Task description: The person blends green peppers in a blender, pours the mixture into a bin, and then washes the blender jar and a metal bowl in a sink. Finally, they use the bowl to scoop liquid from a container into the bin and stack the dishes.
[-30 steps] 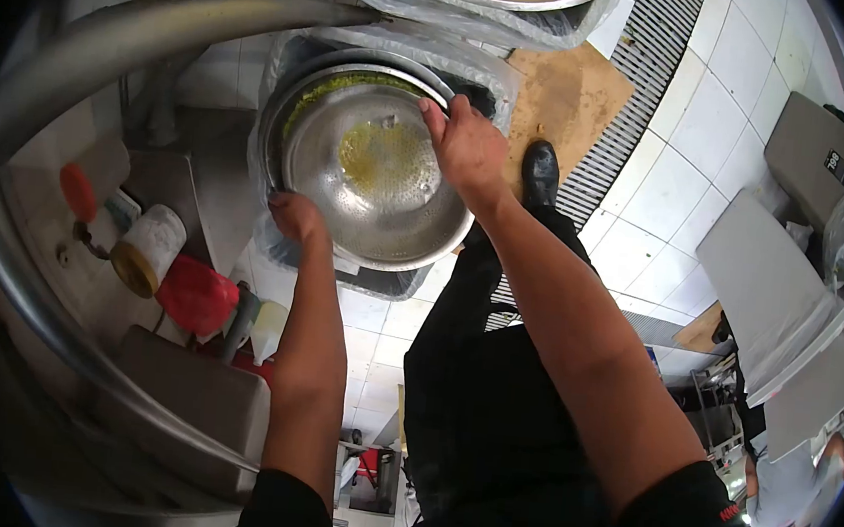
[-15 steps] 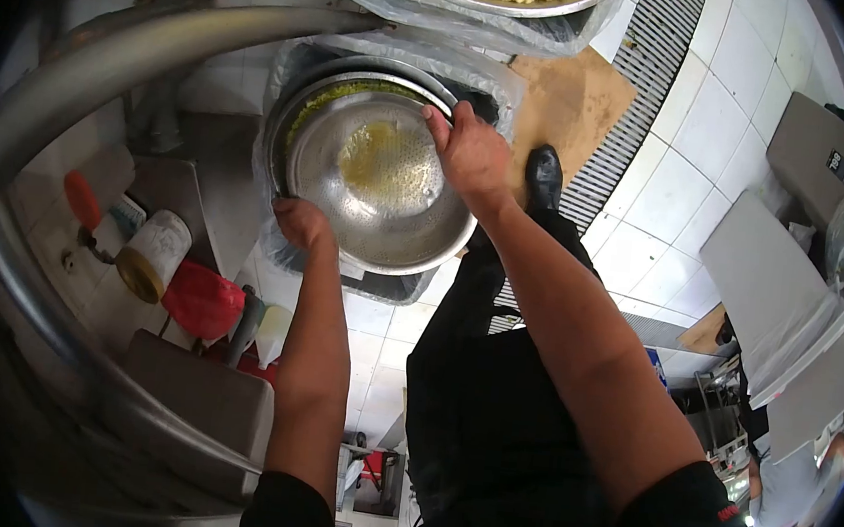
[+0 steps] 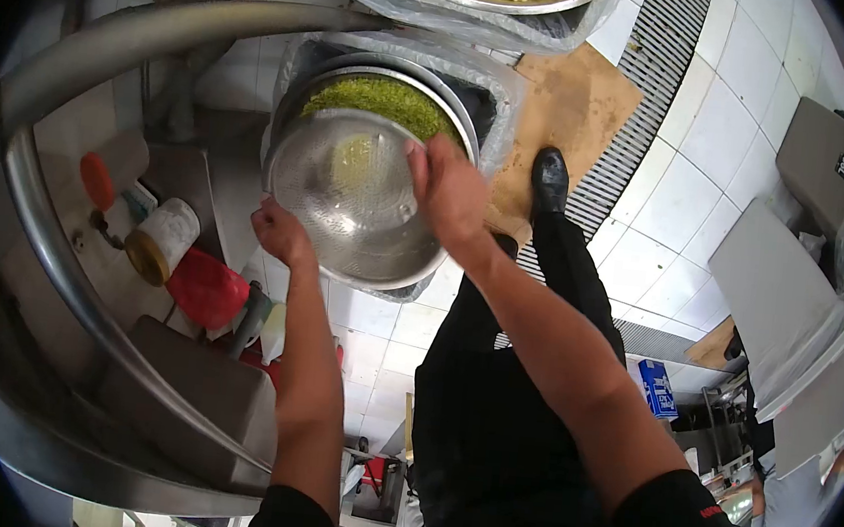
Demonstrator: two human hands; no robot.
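Between my hands is a wide steel colander (image 3: 332,205), its wall dotted with fine holes and a yellowish patch showing near its middle. My left hand (image 3: 282,232) grips its rim at the lower left. On the right side, my right hand (image 3: 454,194) is closed over the rim, thumb pointing inward. Just beyond the colander sits a steel basin (image 3: 464,135) with finely chopped green food (image 3: 388,100) in it. The colander overlaps the basin's near part and hides it. Around the basin is a crate lined with clear plastic (image 3: 503,90).
Farther off, another steel pan (image 3: 525,8) holds yellow crumbly food. A curved metal rail (image 3: 70,273) runs along the left. Cardboard (image 3: 576,106) and a floor grate (image 3: 650,68) lie beside my shoe (image 3: 550,179). Another person (image 3: 787,506) is at the lower right.
The colander has moved toward me and slightly left, off the basin's far part. Much more of the green food now shows. Both hands moved with it.
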